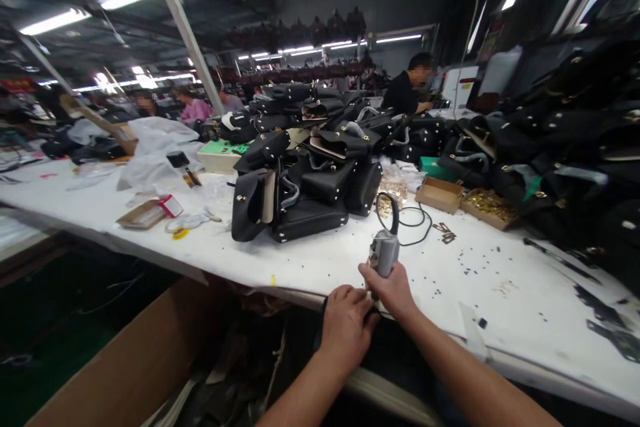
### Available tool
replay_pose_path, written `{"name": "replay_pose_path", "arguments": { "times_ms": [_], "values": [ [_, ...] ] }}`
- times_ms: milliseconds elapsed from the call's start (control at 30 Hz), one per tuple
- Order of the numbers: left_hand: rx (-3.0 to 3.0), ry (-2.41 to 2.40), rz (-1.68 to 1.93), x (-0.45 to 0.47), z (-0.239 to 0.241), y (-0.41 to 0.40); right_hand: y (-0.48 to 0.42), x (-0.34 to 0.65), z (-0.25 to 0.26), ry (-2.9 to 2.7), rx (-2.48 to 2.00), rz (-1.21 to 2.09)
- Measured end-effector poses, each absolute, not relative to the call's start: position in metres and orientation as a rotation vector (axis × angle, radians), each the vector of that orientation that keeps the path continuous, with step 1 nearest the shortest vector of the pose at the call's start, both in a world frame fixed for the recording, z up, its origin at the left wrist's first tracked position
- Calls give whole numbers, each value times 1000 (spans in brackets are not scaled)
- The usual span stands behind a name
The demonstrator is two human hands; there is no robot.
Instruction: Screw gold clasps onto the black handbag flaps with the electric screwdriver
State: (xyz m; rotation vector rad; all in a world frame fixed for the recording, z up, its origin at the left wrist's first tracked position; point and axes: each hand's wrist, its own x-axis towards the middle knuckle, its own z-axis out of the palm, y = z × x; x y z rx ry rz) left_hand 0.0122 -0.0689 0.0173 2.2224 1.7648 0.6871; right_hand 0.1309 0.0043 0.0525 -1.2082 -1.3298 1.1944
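My right hand (396, 292) is closed around a grey corded power tool (384, 253), held upright at the table's front edge. The tool's lower end is hidden by my fingers. My left hand (346, 323) is just to its left, fingers bent and pressing on a black leather-look piece (393, 341) at the edge. Most of that piece is in shadow or covered by my hands, so its full shape cannot be made out. From the top of the tool a black cable (425, 230) loops over the white table (300, 267).
Black handbags (313, 219) are piled behind my hands, with another heap (565, 147) at right. A cardboard tray (440, 195), a box of gold hardware (487, 207) and scattered small black pieces lie to the right. A large carton (130, 353) stands lower left. A co-worker (407, 87) is across the table.
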Motion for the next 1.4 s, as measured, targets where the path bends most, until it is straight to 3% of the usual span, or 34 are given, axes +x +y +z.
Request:
{"name": "replay_pose_path", "arguments": {
  "times_ms": [333, 700, 1033, 1200, 1400],
  "values": [
    [2330, 1860, 511, 18, 33, -74, 2, 145, 74, -1344, -1159, 1145],
    [2329, 1966, 491, 19, 28, -72, 37, 213, 29, -2270, -1536, 409],
    [2099, 1980, 528, 18, 29, -77, 24, 230, 10, -2152, -1459, 205],
    [2003, 1895, 680, 13, 49, -85, -35, 239, 18, -1790, -1229, 591],
    [2064, 1847, 783, 18, 61, -94, -104, 252, 16, -1507, -1327, 1208]
  ]
}}
